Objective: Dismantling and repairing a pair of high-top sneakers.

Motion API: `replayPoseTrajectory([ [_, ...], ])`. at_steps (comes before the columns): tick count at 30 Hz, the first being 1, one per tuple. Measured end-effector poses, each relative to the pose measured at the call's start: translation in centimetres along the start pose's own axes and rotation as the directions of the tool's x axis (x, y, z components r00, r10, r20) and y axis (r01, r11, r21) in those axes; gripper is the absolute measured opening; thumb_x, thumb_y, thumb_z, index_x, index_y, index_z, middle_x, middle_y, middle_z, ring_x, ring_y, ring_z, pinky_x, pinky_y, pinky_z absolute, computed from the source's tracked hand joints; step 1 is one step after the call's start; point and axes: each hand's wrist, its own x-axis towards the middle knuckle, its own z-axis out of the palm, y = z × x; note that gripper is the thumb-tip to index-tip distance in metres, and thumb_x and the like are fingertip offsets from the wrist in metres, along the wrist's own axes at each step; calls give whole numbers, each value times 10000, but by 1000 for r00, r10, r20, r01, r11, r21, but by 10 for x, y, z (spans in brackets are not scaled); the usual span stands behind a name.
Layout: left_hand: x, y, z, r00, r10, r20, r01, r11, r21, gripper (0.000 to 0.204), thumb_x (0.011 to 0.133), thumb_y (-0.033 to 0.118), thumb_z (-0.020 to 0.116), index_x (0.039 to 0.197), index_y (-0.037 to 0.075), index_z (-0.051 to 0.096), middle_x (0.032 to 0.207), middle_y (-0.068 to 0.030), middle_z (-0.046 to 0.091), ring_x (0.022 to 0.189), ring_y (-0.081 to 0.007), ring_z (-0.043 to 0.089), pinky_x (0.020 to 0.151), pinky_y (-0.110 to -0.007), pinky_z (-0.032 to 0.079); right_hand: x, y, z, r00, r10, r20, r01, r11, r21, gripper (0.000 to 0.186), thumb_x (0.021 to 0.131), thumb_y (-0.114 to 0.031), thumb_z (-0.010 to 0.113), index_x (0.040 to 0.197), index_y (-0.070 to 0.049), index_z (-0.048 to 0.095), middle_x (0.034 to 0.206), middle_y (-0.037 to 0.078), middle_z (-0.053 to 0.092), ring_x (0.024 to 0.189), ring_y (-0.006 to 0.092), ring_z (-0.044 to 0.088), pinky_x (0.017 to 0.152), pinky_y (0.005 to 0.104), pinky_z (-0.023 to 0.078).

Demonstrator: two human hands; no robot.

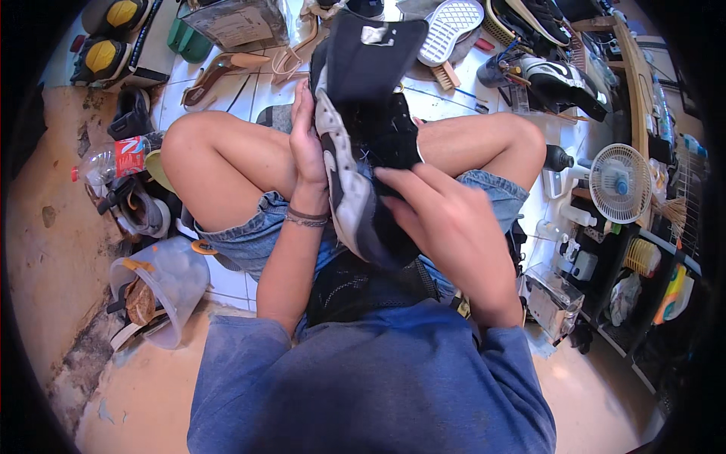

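Note:
A black and white sneaker (349,193) is held upright between my knees, its long black tongue (370,68) folded up and away from me. A small white label (373,35) shows on the tongue. My left hand (306,144) supports the sneaker along its white left side, fingers stretched up and pressed to it, the thumb hidden. On the other side, my right hand (439,212) is at the dark shoe opening, fingers bent and slightly blurred. Fine pale threads (363,157) show by its fingertips; whatever they pinch is too small to make out.
A bottle with a red label (121,159) and a tilted clear bucket (170,284) are at my left. Ahead lie a wooden brush (446,76), a white-soled shoe (451,32) and sandals (219,76). A fan (620,183) and a metal tin (554,301) stand right.

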Motion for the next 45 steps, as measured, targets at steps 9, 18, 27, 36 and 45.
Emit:
replayPoseTrajectory([
  [9, 7, -19, -20, 947, 307, -90, -176, 735, 655, 519, 1040, 304, 553, 1324, -130, 544, 1491, -186, 460, 1431, -293, 356, 1186, -349, 253, 2, 92, 110, 973, 71, 220, -162, 889, 429, 197, 882, -101, 674, 1055, -9, 665, 967, 91, 713, 886, 159, 678, 840, 322, 549],
  [18, 6, -11, -5, 986, 152, -68, -112, 909, 401, 439, 1097, 319, 427, 1330, -19, 582, 1338, -102, 588, 1229, -165, 549, 1084, -305, 396, 6, 95, 82, 981, -152, 124, 103, 937, 333, 208, 826, 16, 635, 1032, 44, 631, 1053, 171, 656, 925, 280, 661, 815, 352, 508],
  [27, 1, 14, 2, 978, -164, 131, 164, 986, 7, 510, 1095, 376, 323, 1333, -14, 550, 1153, -143, 677, 955, -203, 685, 829, -305, 580, -7, 74, -16, 927, 184, -327, 215, 456, 864, 332, 1063, -201, 439, 840, 25, 537, 796, 79, 574, 726, 130, 539, 678, 268, 463],
  [36, -4, 9, -20, 987, -118, 113, 110, 991, 71, 544, 1079, 396, 290, 1308, -19, 557, 1187, -148, 671, 1069, -264, 665, 962, -414, 547, -24, 103, -42, 935, 277, -221, 184, 154, 971, 339, 1090, -289, 471, 894, -18, 529, 724, -6, 398, 569, 69, 329, 509, 241, 295],
  [45, 5, 6, -12, 956, -140, 257, 152, 988, -30, 550, 1102, 347, 250, 1404, -42, 494, 1332, -195, 613, 1177, -283, 633, 1089, -407, 472, 0, 116, -29, 783, -174, -597, -184, 852, -491, 386, 849, -336, 786, 1123, -74, 718, 775, 87, 661, 741, 239, 649, 749, 365, 516],
])
